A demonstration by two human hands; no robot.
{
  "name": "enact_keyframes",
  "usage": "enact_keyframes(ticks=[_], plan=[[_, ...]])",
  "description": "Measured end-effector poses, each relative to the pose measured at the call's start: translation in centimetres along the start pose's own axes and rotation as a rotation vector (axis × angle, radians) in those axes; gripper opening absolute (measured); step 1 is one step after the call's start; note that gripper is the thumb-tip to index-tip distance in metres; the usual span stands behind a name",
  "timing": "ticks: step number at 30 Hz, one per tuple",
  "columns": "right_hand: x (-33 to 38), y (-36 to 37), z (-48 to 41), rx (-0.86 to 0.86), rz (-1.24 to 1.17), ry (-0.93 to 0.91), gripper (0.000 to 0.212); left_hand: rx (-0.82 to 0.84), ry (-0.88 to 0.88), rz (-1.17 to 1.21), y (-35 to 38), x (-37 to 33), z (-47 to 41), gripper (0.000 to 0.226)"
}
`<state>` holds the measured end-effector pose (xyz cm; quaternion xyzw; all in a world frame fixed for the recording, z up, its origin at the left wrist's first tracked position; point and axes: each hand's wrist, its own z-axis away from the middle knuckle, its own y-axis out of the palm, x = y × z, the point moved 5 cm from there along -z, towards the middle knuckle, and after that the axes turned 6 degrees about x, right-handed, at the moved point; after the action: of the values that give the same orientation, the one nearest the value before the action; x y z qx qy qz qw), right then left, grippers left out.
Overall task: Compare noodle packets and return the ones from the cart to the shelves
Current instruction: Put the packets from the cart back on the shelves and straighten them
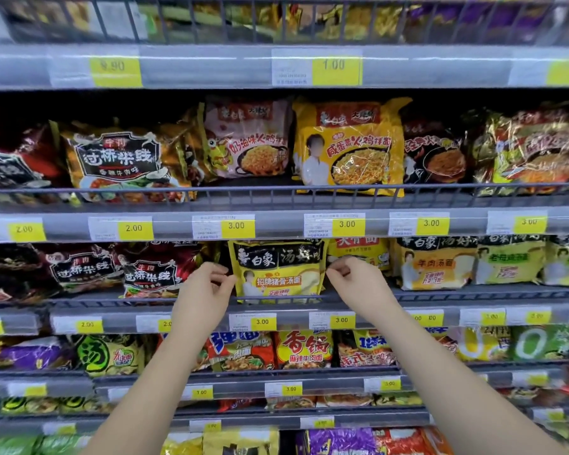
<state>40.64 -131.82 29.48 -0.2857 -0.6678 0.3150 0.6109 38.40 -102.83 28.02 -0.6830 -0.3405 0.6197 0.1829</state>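
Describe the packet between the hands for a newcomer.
Third shelf down, above two 3.00 tags. The left hand and right hand pinch the sides of a yellow packet with a black top band. Left neighbours are dark red; the right one has a yellow top.

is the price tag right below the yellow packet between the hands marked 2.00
No, the price tag below the yellow packet reads 3.00.

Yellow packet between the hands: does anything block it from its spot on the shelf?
Nothing visible does. The yellow packet already stands in its shelf slot, behind the low wire rail crossing its bottom, with the left hand and right hand at its side edges.
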Motion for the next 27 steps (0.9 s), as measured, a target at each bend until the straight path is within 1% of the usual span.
enact_keyframes(ticks=[2,4,7,10,13,16,18,20,22,24,25,27], plan=[[0.5,-1.6,1.7,-0.031,-0.057,-0.054,0.018,-0.03,0.055,0.084,-1.1,-1.3,2.1,0.017],[1.3,-3.4,3.8,-0.042,-0.149,-0.117,0.009,0.017,0.136,0.145,-1.8,-3.7,4.4,0.004],[3.7,-7.1,6.6,-0.083,-0.299,-0.218,0.009,0.042,0.268,0.237,-3.5,-9.0,6.2,0.007],[6.1,-12.2,8.1,-0.21,-0.37,-0.318,0.007,-0.009,0.352,0.313,-5.6,-13.8,5.5,0.006],[6.7,-17.2,7.2,-0.322,-0.347,-0.374,0.005,-0.067,0.448,0.233,-7.1,-18.0,3.4,0.006],[5.8,-20.8,4.6,-0.384,-0.195,-0.349,0.003,-0.169,0.506,0.092,-7.6,-21.4,0.8,0.007],[5.1,-22.3,2.5,-0.405,-0.114,-0.328,0.004,-0.209,0.497,0.017,-7.3,-23.2,-1.2,0.009],[5.0,-23.1,0.5,-0.393,-0.02,-0.31,0.011,-0.2,0.438,-0.085,-6.5,-24.4,-3.1,0.015],[5.1,-23.0,-1.4,-0.331,0.093,-0.286,0.018,-0.128,0.297,-0.194,-5.4,-24.5,-5.1,0.028],[5.3,-22.4,-3.0,-0.256,0.227,-0.252,0.027,-0.026,0.178,-0.282,-4.3,-23.9,-6.5,0.056],[5.4,-22.2,-3.6,-0.23,0.284,-0.238,0.031,0.018,0.146,-0.296,-3.8,-23.6,-7.0,0.064],[5.4,-21.6,-4.3,-0.195,0.341,-0.228,0.038,0.068,0.13,-0.283,-3.1,-23.3,-7.1,0.065]])
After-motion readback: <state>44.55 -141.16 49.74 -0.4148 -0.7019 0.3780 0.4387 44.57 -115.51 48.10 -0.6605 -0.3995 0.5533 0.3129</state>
